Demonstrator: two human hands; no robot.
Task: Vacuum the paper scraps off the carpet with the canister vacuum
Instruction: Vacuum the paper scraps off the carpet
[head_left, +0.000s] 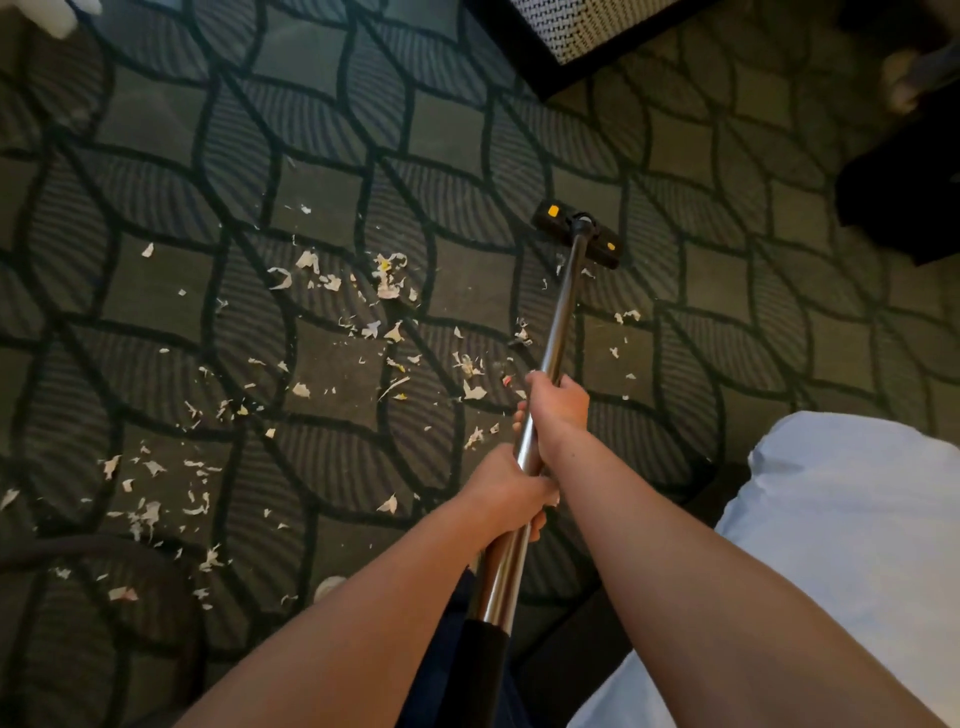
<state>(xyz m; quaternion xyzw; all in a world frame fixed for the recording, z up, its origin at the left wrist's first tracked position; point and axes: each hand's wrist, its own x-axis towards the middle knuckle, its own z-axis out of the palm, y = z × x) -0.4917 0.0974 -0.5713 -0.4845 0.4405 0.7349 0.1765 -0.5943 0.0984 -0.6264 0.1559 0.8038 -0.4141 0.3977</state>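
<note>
Both hands grip the shiny metal vacuum wand (563, 306). My right hand (558, 408) holds it higher up the tube, and my left hand (511, 491) holds it just below. The wand runs away from me to the black floor head (576, 234) with orange marks, which rests flat on the dark patterned carpet (171, 171). Several white paper scraps (387, 275) lie scattered over the carpet, mostly to the left of the wand and behind the head. A few scraps (626, 316) lie to the right of the wand. The canister itself is out of view.
A bed with white linen (841, 545) fills the lower right. A dark-framed piece of furniture with a woven panel (576, 36) stands at the top centre. Another dark object (904, 192) sits at the right edge. A white object (62, 15) shows at the top left corner.
</note>
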